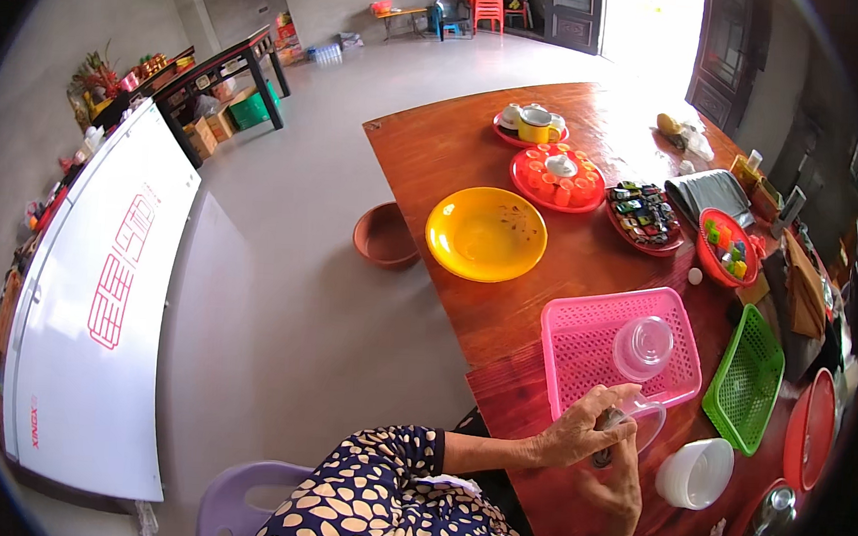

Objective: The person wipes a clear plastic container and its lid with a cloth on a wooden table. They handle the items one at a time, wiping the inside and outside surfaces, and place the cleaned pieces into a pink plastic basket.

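Left hand [584, 427] and right hand [615, 484] both gripping clear plastic cup [642, 422] beside pink perforated plastic basket [580, 349] on wooden table [454, 153].

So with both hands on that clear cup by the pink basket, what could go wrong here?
1. The left hand and right hand hold a clear plastic cup right at the wooden table edge; a slip could send it to the floor.
2. The pink basket, holding a clear upturned cup, touches it, so a nudge might shift the basket.
3. The stack of white bowls sits close to the right forearm and could get knocked.
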### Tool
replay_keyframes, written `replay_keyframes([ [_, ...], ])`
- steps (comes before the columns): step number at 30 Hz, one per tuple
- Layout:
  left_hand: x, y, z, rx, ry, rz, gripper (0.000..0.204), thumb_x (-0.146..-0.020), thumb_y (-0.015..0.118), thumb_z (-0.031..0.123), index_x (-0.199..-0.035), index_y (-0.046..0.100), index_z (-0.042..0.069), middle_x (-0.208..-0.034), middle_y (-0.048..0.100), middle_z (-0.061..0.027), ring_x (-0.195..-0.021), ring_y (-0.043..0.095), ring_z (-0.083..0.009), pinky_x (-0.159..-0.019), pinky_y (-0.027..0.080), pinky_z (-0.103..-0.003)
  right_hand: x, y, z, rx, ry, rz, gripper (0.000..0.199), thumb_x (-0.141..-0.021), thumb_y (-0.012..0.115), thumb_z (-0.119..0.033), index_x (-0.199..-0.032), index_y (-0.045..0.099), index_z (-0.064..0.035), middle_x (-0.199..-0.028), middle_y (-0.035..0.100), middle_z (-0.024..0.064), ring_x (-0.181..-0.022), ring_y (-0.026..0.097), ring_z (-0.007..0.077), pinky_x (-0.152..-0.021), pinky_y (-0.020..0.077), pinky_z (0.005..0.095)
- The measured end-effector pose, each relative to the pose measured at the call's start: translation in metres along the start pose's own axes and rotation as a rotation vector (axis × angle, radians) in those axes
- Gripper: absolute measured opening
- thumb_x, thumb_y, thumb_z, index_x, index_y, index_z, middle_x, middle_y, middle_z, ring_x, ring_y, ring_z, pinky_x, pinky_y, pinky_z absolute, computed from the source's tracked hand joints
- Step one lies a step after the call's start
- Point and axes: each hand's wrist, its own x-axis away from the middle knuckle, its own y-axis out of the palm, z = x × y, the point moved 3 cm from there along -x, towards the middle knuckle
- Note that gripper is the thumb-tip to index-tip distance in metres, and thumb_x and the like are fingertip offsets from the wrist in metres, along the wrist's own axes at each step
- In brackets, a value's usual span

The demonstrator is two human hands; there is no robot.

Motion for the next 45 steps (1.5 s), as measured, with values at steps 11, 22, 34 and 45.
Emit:
replay_keyframes([
  [11,-0.005,-0.010,-0.022,0.629,-0.143,-0.073,0.067,-0.092,0.059,0.041,-0.145,0.029,0.013,-0.123,0.052,-0.0068,-0.116,0.048,-0.0165,-0.101,0.037,-0.034,-0.018,0.027,0.008,0.006,-0.061,0.240,0.036,-0.068,0.060,0.008,-0.103,0.058,0.0025,-0.095,0.058,0.0187,-0.084,0.059,0.0353,-0.070,0.0480,0.0393],
  [22,-0.013,-0.014,-0.008,0.681,-0.163,-0.032,0.049,-0.099,0.046,0.041,-0.137,0.038,0.011,-0.104,0.055,-0.0005,-0.099,0.052,-0.0090,-0.089,0.045,-0.026,-0.027,0.016,0.016,0.056,0.087,0.296,0.037,-0.071,0.060,0.001,-0.109,0.060,0.0028,-0.097,0.055,0.0185,-0.085,0.058,0.0349,-0.071,0.0473,0.0395],
  [34,-0.010,-0.024,-0.019,0.640,-0.219,-0.054,0.051,-0.097,0.051,0.043,-0.137,0.038,0.014,-0.109,0.054,-0.0022,-0.106,0.050,-0.0106,-0.090,0.045,-0.028,-0.038,0.020,0.021,0.049,0.191,0.075,0.029,-0.074,0.068,-0.006,-0.102,0.061,-0.0012,-0.097,0.060,0.0166,-0.076,0.062,0.0357,-0.066,0.0506,0.0418],
  [45,-0.008,-0.027,-0.010,0.721,-0.159,0.013,0.054,-0.097,0.051,0.044,-0.139,0.034,0.014,-0.109,0.051,-0.0008,-0.105,0.050,-0.0107,-0.093,0.043,-0.029,-0.050,0.025,0.022,0.083,0.142,0.258,0.027,-0.076,0.063,-0.001,-0.103,0.060,-0.0002,-0.098,0.059,0.0167,-0.087,0.061,0.0348,-0.069,0.0500,0.0386],
])
